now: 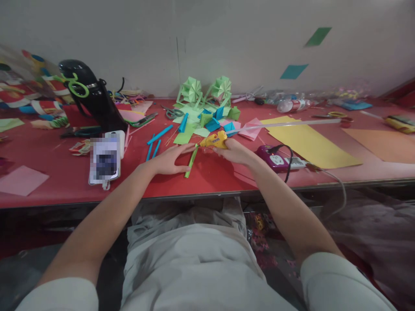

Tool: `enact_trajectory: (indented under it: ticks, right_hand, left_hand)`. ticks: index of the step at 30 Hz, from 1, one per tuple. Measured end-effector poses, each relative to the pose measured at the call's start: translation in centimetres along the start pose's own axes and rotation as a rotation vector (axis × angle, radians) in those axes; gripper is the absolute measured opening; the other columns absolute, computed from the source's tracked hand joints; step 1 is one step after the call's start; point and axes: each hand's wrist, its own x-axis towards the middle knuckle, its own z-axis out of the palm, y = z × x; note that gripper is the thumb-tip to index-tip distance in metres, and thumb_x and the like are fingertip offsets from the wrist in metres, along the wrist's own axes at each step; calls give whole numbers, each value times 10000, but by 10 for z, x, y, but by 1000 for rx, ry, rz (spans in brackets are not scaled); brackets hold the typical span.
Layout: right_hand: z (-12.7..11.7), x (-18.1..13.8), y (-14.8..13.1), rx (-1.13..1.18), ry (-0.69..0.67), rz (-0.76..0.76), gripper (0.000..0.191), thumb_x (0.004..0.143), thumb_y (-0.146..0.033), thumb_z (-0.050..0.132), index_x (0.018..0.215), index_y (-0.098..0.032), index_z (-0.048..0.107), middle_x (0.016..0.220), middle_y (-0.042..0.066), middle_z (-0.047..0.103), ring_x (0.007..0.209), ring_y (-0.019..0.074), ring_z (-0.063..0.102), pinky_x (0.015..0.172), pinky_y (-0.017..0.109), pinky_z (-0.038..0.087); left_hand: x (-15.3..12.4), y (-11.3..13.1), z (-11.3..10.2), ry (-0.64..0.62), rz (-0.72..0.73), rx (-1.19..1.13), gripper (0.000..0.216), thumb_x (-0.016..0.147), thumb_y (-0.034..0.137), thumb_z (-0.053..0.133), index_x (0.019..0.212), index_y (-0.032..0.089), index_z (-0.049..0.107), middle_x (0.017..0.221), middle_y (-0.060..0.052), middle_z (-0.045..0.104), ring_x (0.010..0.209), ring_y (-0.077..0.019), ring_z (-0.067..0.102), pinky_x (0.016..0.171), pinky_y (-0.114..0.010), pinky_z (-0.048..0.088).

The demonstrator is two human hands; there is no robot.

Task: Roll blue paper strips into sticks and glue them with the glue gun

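My left hand [169, 160] is closed on a narrow green folded paper strip [192, 161], thumb on one side and fingers at its far end. In my right hand [236, 151] is a yellow hot glue gun [214, 140], its nozzle at the far end of the strip; I cannot tell if it touches. A long clear glue stick [285, 125] sticks out from the back of the gun. Blue paper strips [156, 148] lie left of my left hand. Beyond both hands are blue folded paper pieces [213, 125] and two pale green paper models [191, 90].
A phone [105, 159] leans near a black upright object [94, 95] at the left. To the right sit a purple power socket [274, 159] with cables and yellow paper [311, 142]. Scissors [172, 112] lie at the back. The red table's front edge [201, 195] runs before my body.
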Motion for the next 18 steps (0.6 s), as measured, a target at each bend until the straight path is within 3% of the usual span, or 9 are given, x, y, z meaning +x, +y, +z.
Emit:
enact_trajectory:
  ticks: [11, 18]
  right_hand:
    - [-2, -5, -4, 73, -16, -61, 148, 855, -304, 672, 927, -175, 675, 750, 27, 673, 771, 200, 612, 726, 285, 491]
    - [-2, -12, -6, 33, -44, -11, 151, 862, -282, 632, 956, -169, 666, 867, 44, 706, 779, 195, 628, 716, 286, 488]
  left_hand:
    - [0, -1, 1, -4, 1, -5, 911, 849, 541, 670, 1594, 264, 225, 1611, -95, 385, 1506, -307, 323, 1226, -501, 227]
    - [0, -2, 1, -1, 21, -16, 889, 851, 519, 682, 1584, 280, 240, 1606, -92, 393, 1512, -289, 314, 1236, -509, 211]
